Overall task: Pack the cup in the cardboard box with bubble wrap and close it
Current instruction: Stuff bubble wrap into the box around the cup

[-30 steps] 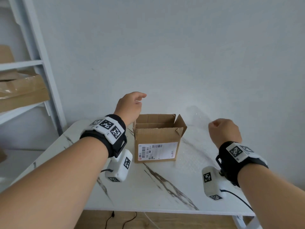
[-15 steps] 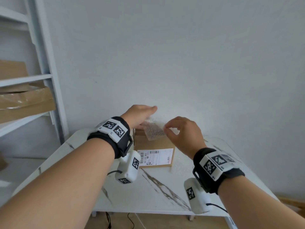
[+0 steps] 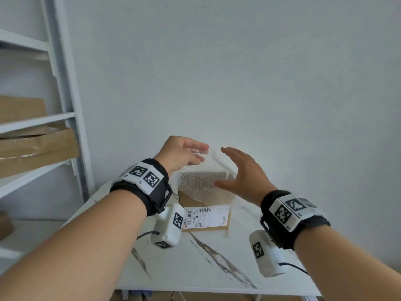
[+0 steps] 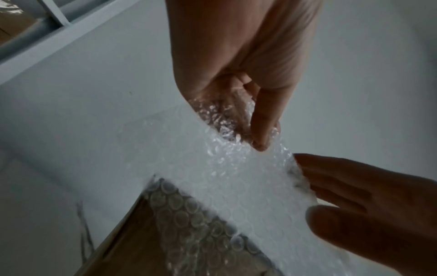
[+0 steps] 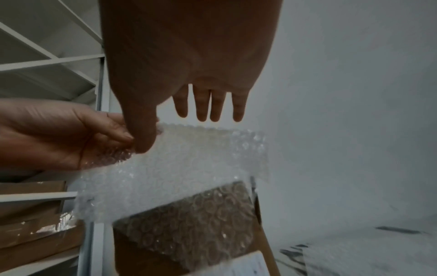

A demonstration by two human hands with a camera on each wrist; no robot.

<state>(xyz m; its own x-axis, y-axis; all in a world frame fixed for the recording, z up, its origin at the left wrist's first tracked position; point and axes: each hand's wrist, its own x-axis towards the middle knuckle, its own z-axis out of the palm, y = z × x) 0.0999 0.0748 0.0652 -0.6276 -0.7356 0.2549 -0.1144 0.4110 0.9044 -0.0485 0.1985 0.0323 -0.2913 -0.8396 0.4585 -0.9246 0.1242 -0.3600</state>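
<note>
A clear bubble wrap sheet [image 3: 202, 181] hangs upright over the top of the brown cardboard box [image 3: 206, 228], which stands on the table with a white label on its front. My left hand [image 3: 188, 154] pinches the sheet's upper left corner [image 4: 238, 130] between thumb and fingers. My right hand [image 3: 235, 169] is beside the sheet's right edge with fingers straight [image 5: 209, 104], its thumb [image 3: 219, 184] touching the wrap. The wrap [image 5: 189, 164] hides the box opening [image 5: 189, 233]. No cup is in sight.
The white marble table [image 3: 217, 268] runs to a near edge below my wrists. A grey shelf unit [image 3: 65, 105] at the left holds flat cardboard boxes [image 3: 36, 148]. A white wall stands close behind the box. More translucent wrap seems to lie right of the box [image 5: 354, 257].
Both hands came together above the box from either side. The small bunch of wrap pinched by both hands has been spread into a hanging sheet, and my right hand's fingers have straightened.
</note>
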